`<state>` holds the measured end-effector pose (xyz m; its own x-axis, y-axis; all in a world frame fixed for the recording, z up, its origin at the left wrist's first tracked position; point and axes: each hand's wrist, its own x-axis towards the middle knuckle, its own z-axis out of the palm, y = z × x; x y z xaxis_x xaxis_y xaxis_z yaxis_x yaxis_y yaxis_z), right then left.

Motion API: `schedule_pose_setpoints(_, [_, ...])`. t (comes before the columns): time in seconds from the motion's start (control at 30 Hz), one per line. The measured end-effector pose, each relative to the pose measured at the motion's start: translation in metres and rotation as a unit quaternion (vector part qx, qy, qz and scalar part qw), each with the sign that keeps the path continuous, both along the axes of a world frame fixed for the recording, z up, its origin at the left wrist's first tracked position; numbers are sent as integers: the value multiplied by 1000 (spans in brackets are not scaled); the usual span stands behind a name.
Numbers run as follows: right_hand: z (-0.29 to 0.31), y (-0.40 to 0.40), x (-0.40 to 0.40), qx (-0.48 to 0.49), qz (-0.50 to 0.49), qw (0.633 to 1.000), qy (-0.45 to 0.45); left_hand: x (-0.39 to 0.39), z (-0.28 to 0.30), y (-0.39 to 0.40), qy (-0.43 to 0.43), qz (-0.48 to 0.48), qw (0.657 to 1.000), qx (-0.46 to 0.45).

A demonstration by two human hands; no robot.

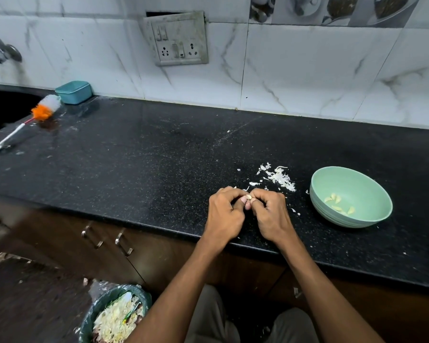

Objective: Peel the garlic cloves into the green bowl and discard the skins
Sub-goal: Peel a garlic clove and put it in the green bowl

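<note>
Garlic clove pinched between fingertips of left hand and right hand, both curled tight around it above black counter. Loose skins heaped just beyond. Green bowl to the right, holding peeled cloves. Bin on floor below.

No readable text, labels, brands or numbers anywhere. Switch panel on the wall tiles carries only plain switches and sockets; picture tiles above show images, no lettering.
</note>
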<state>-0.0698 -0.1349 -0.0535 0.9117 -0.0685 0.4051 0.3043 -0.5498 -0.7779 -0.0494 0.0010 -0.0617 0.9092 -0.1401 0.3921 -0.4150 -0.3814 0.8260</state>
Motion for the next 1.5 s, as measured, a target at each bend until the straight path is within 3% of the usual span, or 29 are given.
schedule_pose_setpoints(0.57, [-1,0,-1,-47,21,999,-9,5,-5,0,-23,22,999,-24])
schedule_pose_setpoints(0.83, [-6,1,4,-120,-36,992,-9,6,-8,-1,-38,18,999,-28])
schedule_pose_setpoints(1.5, [-4,2,2,-103,-34,994,-21,7,-7,0,-1,4,998,-55])
